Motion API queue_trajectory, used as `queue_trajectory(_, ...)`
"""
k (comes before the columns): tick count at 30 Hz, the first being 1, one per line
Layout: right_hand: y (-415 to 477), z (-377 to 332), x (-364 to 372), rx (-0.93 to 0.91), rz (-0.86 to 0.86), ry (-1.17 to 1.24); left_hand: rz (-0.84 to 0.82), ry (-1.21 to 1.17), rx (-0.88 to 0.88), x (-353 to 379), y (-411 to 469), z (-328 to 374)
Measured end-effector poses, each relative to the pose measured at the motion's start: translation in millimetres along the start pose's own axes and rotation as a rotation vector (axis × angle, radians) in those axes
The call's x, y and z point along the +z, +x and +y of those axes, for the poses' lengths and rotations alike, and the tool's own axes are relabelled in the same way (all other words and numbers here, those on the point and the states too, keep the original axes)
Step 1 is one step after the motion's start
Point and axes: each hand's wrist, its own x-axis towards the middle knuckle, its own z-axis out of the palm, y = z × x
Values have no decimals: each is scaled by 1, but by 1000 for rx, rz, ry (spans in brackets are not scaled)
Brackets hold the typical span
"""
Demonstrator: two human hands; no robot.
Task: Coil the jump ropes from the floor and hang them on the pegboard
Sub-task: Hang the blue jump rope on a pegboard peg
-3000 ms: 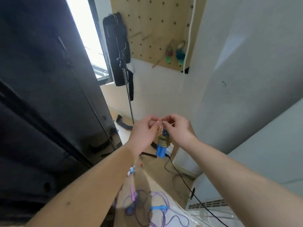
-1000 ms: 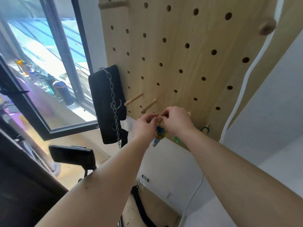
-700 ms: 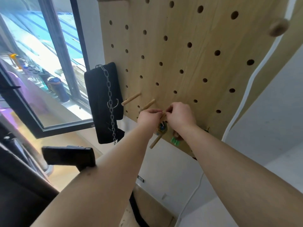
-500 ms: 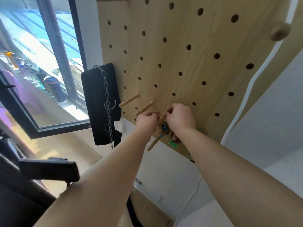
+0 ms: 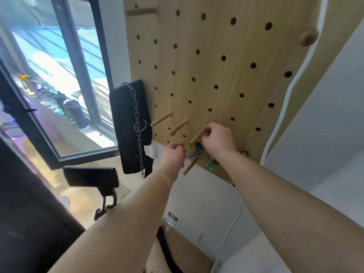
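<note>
A coiled jump rope (image 5: 196, 149) with blue handles is seen hanging under a wooden peg (image 5: 197, 137) low on the pegboard (image 5: 216, 66). The right hand (image 5: 218, 140) is raised to that peg, and its thumb and curled fingers are pinched at the top of the coil where it meets the peg. How much of the rope's loop is held cannot be made out behind the fingers. The left hand (image 5: 173, 154) is held just left of the coil and apart from it, with the fingers curled in and nothing seen in them. A second peg (image 5: 190, 165) is set just below the coil, and two more pegs (image 5: 161, 119) are set to the upper left. A bundle with green handles (image 5: 211, 164) is hung lower right, beside the right wrist. A black pad (image 5: 128, 125) with a metal chain (image 5: 137, 125) is hung at the board's left edge, next to a window (image 5: 59, 75). A white cable (image 5: 285, 95) is run down the board's right edge.
</note>
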Motion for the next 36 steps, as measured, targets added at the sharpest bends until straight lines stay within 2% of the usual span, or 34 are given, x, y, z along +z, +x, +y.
queue_trajectory(6, -84, -16, -14, -76, -42, 16, -76, 99, 42, -32, -79, -21)
queue_trajectory(14, -266, -39, -29, 84, -70, 30, -254, 318, 119, -104, -231, -93)
queue_trajectory(18, -346, -40, -36, 127, -120, 23, -289, 436, 212, -134, -287, -128)
queue_trajectory(22, -409, -27, -38, 172, -183, -6, -331, 619, 233, -153, -328, -156)
queue_trajectory(31, -512, 18, -37, 246, -212, 46, -420, 728, 229, -158, -392, -212)
queue_trajectory(36, -566, 60, -34, 303, -313, 61, -424, 782, 199, -146, -428, -265)
